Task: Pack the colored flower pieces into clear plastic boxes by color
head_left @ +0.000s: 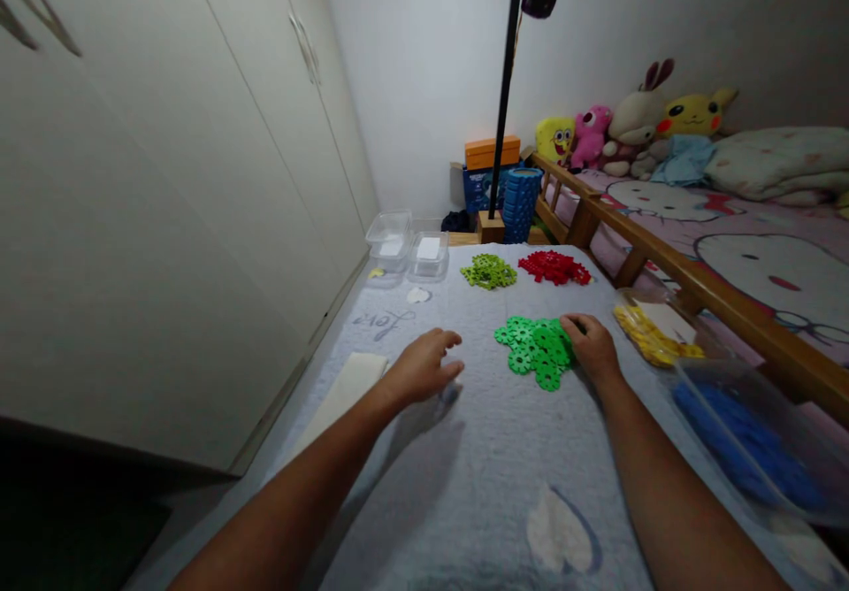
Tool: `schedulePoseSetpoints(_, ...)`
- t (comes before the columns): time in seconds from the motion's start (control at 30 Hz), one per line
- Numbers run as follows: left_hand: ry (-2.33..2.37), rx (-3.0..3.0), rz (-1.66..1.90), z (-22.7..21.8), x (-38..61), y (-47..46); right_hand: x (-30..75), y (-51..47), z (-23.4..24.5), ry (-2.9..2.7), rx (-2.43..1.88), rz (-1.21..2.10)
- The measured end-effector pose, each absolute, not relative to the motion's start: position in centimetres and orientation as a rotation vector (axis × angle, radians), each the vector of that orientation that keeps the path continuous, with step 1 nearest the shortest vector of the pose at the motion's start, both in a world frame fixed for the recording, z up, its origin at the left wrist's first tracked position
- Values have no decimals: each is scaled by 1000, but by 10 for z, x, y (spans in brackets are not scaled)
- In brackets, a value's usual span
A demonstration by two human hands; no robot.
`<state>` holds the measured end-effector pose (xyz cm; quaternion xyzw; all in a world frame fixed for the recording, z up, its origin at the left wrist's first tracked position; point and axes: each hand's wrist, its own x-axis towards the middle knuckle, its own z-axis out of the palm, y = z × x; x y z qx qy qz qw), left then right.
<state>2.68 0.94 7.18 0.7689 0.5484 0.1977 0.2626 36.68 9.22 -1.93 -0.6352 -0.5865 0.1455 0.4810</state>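
A pile of bright green interlocking discs [539,348], notched round their rims and with a hole in the middle, lies spread on the cloth-covered table. At the pile's right edge is my right hand [592,348], its fingers curled and closed on a green disc; the hand partly hides the grip. My left hand [428,365] hovers over the cloth to the left of the pile, thumb and fingers apart, holding nothing. Farther back lie a yellow-green pile [489,271] and a red pile [554,266] of similar small pieces.
Clear plastic boxes [428,257] stand at the back left. On the right are a box of yellow pieces [656,330] and a box of blue pieces [743,441], beside a wooden bed rail [653,255]. A folded white cloth [348,392] lies near my left forearm. A black pole [508,87] rises behind.
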Motion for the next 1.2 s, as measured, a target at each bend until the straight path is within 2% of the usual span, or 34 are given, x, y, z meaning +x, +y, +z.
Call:
schedulePoseSetpoints(0.17,1645,1633,1018,60,6,92,367,92,-20,-1420,-1546,343)
schedulePoseSetpoints(0.5,1755,1180,1366,52,-28,184,367,90,-19,-1332,-1532,370)
schedulePoseSetpoints(0.8,1584,789,1524,86,-43,230,368,92,-20,-1413,-1534,338)
schedulePoseSetpoints(1.2,1480,523,1625,98,-41,244,368,92,-22,-1388,-1544,330)
